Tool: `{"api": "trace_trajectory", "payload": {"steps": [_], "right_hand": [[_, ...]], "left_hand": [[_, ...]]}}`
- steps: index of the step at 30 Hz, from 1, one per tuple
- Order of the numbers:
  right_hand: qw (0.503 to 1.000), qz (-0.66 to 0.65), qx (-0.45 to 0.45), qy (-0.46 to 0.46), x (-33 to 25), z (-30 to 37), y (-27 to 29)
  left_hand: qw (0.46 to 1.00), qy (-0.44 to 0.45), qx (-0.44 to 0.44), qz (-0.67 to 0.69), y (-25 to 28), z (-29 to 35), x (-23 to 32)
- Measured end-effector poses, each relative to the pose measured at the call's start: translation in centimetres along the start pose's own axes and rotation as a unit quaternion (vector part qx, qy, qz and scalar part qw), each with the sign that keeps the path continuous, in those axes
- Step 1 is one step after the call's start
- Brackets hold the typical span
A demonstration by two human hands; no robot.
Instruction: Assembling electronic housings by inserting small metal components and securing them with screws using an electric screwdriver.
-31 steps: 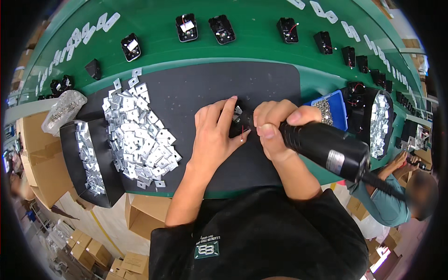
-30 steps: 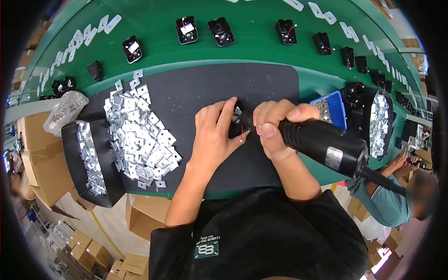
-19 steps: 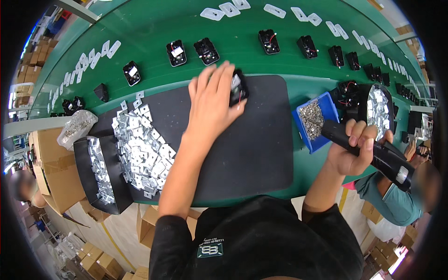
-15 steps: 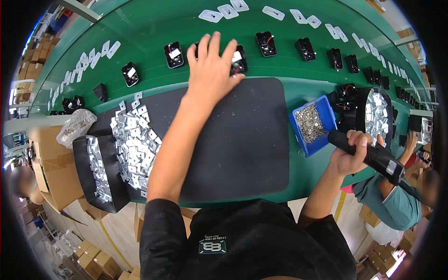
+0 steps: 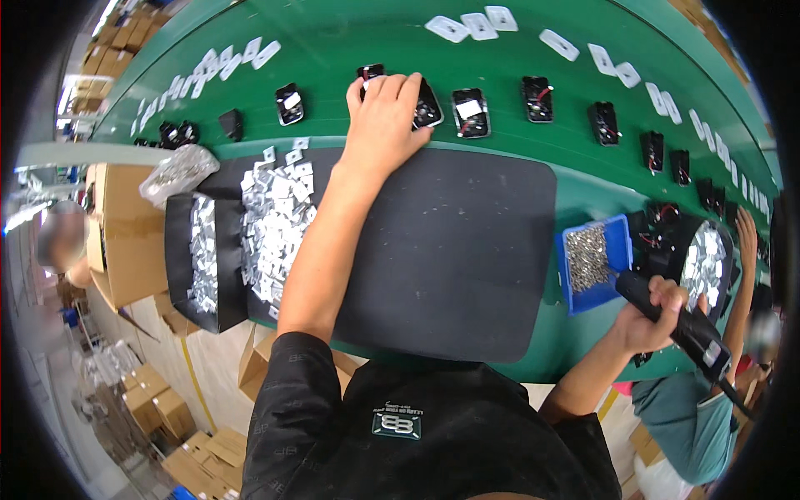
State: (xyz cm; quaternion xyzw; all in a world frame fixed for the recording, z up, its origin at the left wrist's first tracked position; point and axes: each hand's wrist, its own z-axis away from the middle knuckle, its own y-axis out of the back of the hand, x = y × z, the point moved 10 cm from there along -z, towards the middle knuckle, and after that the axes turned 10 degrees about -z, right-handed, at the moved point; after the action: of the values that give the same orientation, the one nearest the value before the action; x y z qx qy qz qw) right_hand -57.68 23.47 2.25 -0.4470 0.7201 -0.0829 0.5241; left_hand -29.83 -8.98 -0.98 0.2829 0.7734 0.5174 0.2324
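Note:
My left hand [image 5: 383, 112] reaches to the far edge of the black mat, thumb and fingers closed round a black plastic housing [image 5: 428, 108] that the palm partly hides. Another black housing [image 5: 371, 72] shows just beyond its knuckles. To its right lies an open housing with a white pad inside [image 5: 471, 112]. My right hand [image 5: 654, 315] is wrapped round a black electric screwdriver [image 5: 700, 340], its cord trailing off at the lower right. The tool's front end points at the blue bin [image 5: 627, 250], which holds many small screws [image 5: 587, 257].
Small metal plates [image 5: 279, 221] lie heaped on the left of the mat [image 5: 450, 250], beside a black tray [image 5: 232, 267] of more. A plastic bag [image 5: 179, 173] and a cardboard box [image 5: 133, 233] stand further left. White covers [image 5: 558, 44] line the green belt. A co-worker's arm [image 5: 740, 287] is at right.
My view has swung left, so the bench appears further right. My left hand has shifted left along the housings, leaving the one with the white pad uncovered. The screwdriver stays in my right hand.

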Motion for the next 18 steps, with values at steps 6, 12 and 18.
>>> {"api": "trace_trajectory", "payload": {"steps": [6, 12, 18], "right_hand": [[0.999, -0.007, -0.038, -0.031, 1.3, 0.3, -0.2], [0.999, 0.01, -0.022, -0.026, 0.9, 0.2, -0.4], [0.998, 0.001, -0.054, -0.044, 1.1, -0.4, -0.9]], "left_hand": [[0.987, -0.028, -0.113, 0.107, 6.1, 7.4, 3.9], [0.95, -0.025, -0.23, 0.209, 6.3, 12.2, 6.0], [0.985, 0.17, -0.033, 0.024, 7.1, 9.9, -11.1]]}}
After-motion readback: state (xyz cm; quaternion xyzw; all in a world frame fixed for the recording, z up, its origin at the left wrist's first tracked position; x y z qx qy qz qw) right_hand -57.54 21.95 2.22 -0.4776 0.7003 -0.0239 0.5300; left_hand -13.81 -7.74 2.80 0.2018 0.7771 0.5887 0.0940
